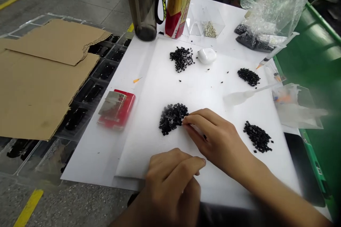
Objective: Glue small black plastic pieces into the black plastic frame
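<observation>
My right hand reaches to the right edge of a pile of small black square pieces on a white board. Its thumb and forefinger are pinched together there, and whatever lies between the tips is too small to make out. Nearer to me, my left hand hovers over the board's front edge with its fingers curled in. Anything inside that hand is hidden. To the right lies another pile of black square pieces. Farther back are two piles of smaller black bits, one left and one right.
A white rounded case, a dropper and a syringe lie about the board. Behind stand a dark bottle and a drink bottle. A red box is at left, cardboard beyond. Green bins border the right.
</observation>
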Available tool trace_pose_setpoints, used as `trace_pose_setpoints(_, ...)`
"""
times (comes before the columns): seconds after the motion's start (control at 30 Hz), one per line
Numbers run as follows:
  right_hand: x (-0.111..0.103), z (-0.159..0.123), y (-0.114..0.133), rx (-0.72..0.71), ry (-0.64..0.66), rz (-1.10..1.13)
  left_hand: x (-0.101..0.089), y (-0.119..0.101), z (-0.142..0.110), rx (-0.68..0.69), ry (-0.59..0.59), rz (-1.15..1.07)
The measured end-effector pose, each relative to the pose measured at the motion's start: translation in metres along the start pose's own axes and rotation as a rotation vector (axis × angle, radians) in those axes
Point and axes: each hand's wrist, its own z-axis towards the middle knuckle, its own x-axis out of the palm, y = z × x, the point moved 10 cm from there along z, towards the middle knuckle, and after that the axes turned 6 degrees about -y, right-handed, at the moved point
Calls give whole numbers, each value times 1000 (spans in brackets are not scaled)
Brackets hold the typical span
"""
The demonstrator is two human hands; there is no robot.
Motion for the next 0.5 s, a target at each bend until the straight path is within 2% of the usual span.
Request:
trace_pose_setpoints(0.17, -13, -4, 1, 18, -11, -35, 3, 2, -3, 46, 16, 29)
trace_pose_setpoints(0.27, -32, 18, -8, 33, -103, -88, 5, 4, -3, 53, 21, 62)
trace_pose_setpoints(0.33, -38, 42, -21, 60, -151, -121, 7, 6, -1, 43, 23, 84)
trace_pose_setpoints(0.5, -2, 97, -64, 127, -52, -99, 6, 6, 1, 73, -1, 91)
